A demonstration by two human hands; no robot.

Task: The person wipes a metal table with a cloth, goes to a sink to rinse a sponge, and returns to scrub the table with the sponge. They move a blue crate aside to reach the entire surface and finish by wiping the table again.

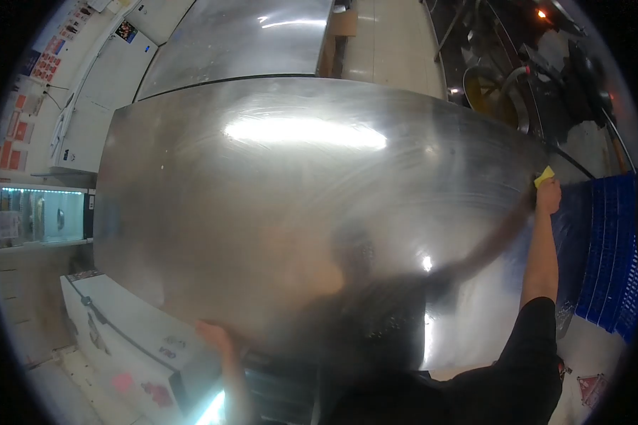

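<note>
A large stainless steel table (227, 205) fills the middle of the head view, with streaky wipe marks and a bright light reflection on its top. At its far right end, my right hand (549, 195) is closed on a yellow sponge (544, 176), pressed against the steel with the arm stretched out. My left hand (216, 336) is by the table's near left edge, somewhat blurred. Its fingers look extended, and nothing shows in them.
Blue plastic crates (609, 248) stand beyond the right end. A large wok (490, 99) sits on the stove side at upper right, near a flame (541, 14). White chest freezers (110, 92) and a lit glass cabinet (42, 216) line the left.
</note>
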